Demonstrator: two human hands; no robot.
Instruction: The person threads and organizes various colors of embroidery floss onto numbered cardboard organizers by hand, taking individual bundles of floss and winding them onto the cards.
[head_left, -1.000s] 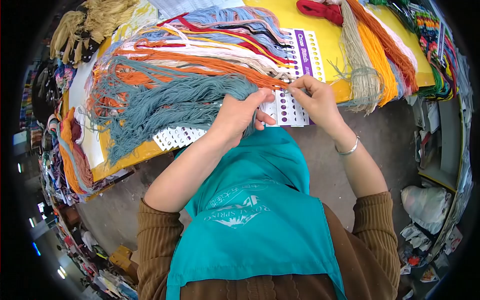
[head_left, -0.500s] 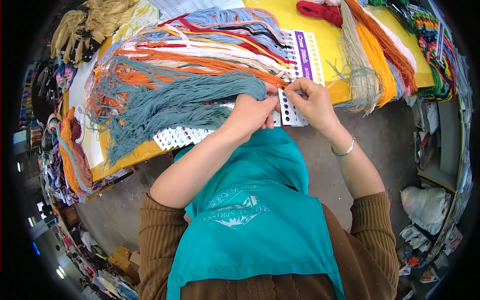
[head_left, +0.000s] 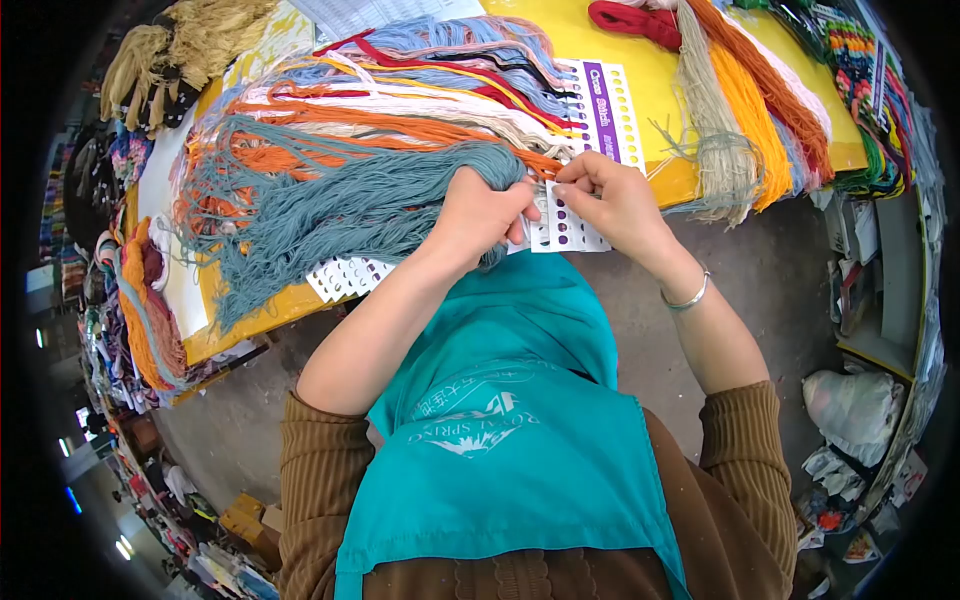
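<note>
My left hand [head_left: 480, 215] is closed around the near end of a thick grey-blue thread skein [head_left: 340, 195], which trails left over the table. My right hand [head_left: 610, 195] pinches at the left edge of a white card with punched holes [head_left: 572, 230], just right of my left hand. Whatever thread lies between its fingertips is too small to make out. Behind the hands lies a punched card with a purple band [head_left: 604, 105]. Orange, white, red, yellow and light blue threads [head_left: 400, 80] run from its left side.
The yellow table [head_left: 540, 22] holds beige, yellow and rust skeins [head_left: 745, 120] at the right and a dark red bundle [head_left: 640, 24]. Tan thread bundles [head_left: 190, 50] lie at the back left. Orange skeins [head_left: 140, 300] hang at the left edge. A plastic bag [head_left: 853, 412] stands lower right.
My left hand has moved slightly left and turned, its fingers now curled more over the grey-blue skein. My right hand and the near punched card have shifted slightly left.
</note>
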